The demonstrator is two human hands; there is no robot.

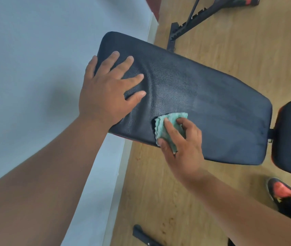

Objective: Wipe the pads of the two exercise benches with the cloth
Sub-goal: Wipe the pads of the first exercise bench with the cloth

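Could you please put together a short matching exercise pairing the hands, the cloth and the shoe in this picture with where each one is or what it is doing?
Column one:
1. left hand
2. right hand
3. cloth
4. shoe

Column two:
A. on the wooden floor, lower right
B. flat, fingers spread, near the far end of the long pad
C. teal, folded, pressed against the pad's near edge
D. gripping the cloth

Pairs: 1-B, 2-D, 3-C, 4-A

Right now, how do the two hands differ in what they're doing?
The left hand lies flat and empty, fingers spread, on the pad near its far end. The right hand is curled, pinching a green cloth at the pad's near edge. Both are bare and touch the same pad.
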